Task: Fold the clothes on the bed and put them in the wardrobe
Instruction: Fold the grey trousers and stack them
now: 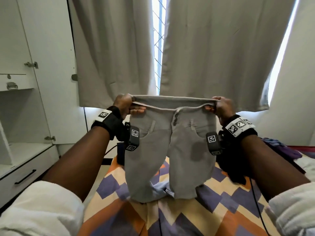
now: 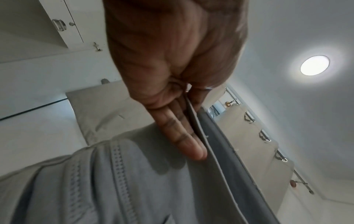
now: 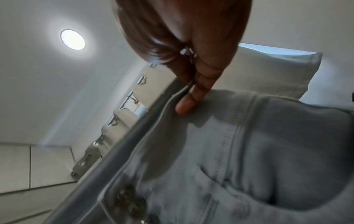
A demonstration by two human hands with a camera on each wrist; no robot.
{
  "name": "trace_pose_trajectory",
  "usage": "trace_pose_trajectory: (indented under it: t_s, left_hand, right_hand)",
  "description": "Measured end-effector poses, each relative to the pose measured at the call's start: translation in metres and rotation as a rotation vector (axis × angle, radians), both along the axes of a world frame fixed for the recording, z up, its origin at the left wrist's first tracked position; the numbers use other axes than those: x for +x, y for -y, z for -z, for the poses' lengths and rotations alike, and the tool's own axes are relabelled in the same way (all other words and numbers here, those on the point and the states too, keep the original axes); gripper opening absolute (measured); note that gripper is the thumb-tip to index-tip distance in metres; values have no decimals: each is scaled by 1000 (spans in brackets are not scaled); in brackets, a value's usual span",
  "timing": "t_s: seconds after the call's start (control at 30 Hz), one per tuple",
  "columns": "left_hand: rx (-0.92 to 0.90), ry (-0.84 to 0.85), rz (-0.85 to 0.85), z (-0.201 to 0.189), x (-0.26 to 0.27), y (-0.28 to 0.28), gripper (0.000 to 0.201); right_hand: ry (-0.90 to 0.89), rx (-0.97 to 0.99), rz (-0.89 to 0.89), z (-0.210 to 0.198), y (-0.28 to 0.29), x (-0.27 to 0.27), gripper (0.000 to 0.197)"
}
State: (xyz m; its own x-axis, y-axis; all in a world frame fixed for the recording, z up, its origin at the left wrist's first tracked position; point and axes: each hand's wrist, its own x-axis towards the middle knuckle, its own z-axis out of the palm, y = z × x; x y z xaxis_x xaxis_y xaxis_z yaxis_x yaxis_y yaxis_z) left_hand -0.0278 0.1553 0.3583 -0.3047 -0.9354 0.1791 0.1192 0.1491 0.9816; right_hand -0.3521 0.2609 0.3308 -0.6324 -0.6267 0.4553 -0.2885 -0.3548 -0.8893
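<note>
Bright window gap (image 1: 159,45) backlights; wrist views blur (ceiling lamp (image 2: 314,65) glares).

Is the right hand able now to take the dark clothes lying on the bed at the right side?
Probably not yet. The right hand and the left hand both pinch the waistband of the grey trousers, held up and spread. The dark clothes lie below the right forearm, uncovered; the hand must first let go.

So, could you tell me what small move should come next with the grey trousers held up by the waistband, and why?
Probably bring the left hand across to the right hand, folding the grey trousers leg onto leg. Both hands pinch the waistband ends, the trousers hang spread and unfolded, and their hems just reach the bed.
</note>
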Motion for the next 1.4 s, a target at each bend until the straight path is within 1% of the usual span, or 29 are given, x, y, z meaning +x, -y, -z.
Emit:
trace_pose_trajectory:
  t_s: [0.03, 0.07, 0.17, 0.2, 0.23, 0.27, 0.3, 0.33, 0.37, 0.4, 0.5, 0.57, 0.6, 0.7, 0.73, 0.8, 0.83, 0.87, 0.9, 0.97, 1.0, 1.07, 1.1, 1.13, 1.17, 1.2, 1.23, 1.33, 1.4]
  left_hand:
    - [-10, -87, 33, -4, 0, -1, 28]
    - [-32, -126, 64, -9, 0, -3, 27]
    - [-139, -93, 124, -13, -1, -6, 14]
    - [-197, -48, 112, -13, -2, -6, 14]
    - [-273, 10, 70, -10, -3, -4, 14]
    - [-372, 93, -8, -10, -5, -6, 11]
    - [-473, 181, -100, -10, -8, -8, 20]
    - [-559, 284, -199, -10, -13, -10, 36]
    - [-629, 375, -266, -12, -20, -16, 44]
    - [-676, 451, -312, -15, -26, -28, 43]
    - [-823, 709, -370, -18, -48, -61, 31]
    - [-906, 793, -268, -18, -66, -82, 33]
    - [-915, 781, -185, -17, -78, -91, 33]
    - [-872, 595, 111, -10, -106, -130, 28]
    - [-857, 500, 198, -6, -116, -144, 28]
    - [-806, 302, 354, -5, -135, -174, 34]
    - [-778, 206, 411, -7, -145, -187, 42]
    - [-754, 115, 463, -13, -155, -200, 46]
    - [-732, 32, 506, -19, -166, -211, 45]
    - [-673, -142, 596, -39, -182, -235, 31]
    - [-625, -238, 639, -49, -186, -247, 22]
    - [-546, -419, 710, -67, -193, -263, 10]
    - [-515, -489, 724, -72, -194, -264, 8]
    - [-490, -534, 731, -73, -192, -263, 8]
    - [-466, -564, 731, -70, -191, -258, 9]
    - [-436, -581, 725, -62, -187, -250, 10]
    - [-400, -588, 707, -51, -182, -241, 11]
    - [-261, -566, 581, 2, -151, -210, 13]
    - [-140, -524, 486, 48, -119, -191, 17]
  right_hand:
    - [110, -33, 45, -4, -2, 3, 28]
    - [155, -18, 31, -9, -4, 7, 31]
    - [-4, 53, -8, -18, -24, 5, 18]
    - [-41, 63, -13, -19, -30, 3, 14]
    - [-150, 88, 34, -18, -35, -1, 11]
    - [-286, 138, 158, -19, -40, -1, 8]
    - [-378, 162, 245, -18, -40, -3, 5]
    - [-473, 216, 367, -18, -41, -5, 8]
    - [-553, 252, 477, -18, -44, -11, 13]
    - [-583, 305, 544, -18, -46, -15, 15]
    - [-501, 340, 634, -17, -54, -39, 20]
    - [-422, 360, 657, -19, -63, -52, 21]
    - [-393, 378, 684, -23, -71, -61, 22]
    - [-323, 380, 603, -36, -96, -83, 32]
    - [-414, 391, 635, -43, -107, -91, 32]
    - [-660, 190, 807, -74, -133, -109, 27]
    - [-708, 176, 728, -89, -145, -121, 35]
    - [-895, 167, 737, -111, -156, -143, 43]
    - [-943, 167, 718, -132, -169, -153, 43]
    - [-1071, 118, 736, -191, -198, -151, 32]
    - [-1132, 73, 710, -220, -211, -143, 33]
    - [-1245, -110, 632, -264, -224, -110, 32]
    - [-1166, -145, 477, -275, -224, -87, 26]
    - [-989, -206, 337, -283, -215, -71, 20]
    - [-776, -302, 353, -291, -202, -62, 21]
    - [-563, -320, 375, -288, -186, -59, 25]
    - [-420, -193, 303, -278, -170, -53, 27]
    - [-419, 158, 165, -222, -97, -54, 24]
    - [-433, 382, 18, -159, -43, -48, 22]
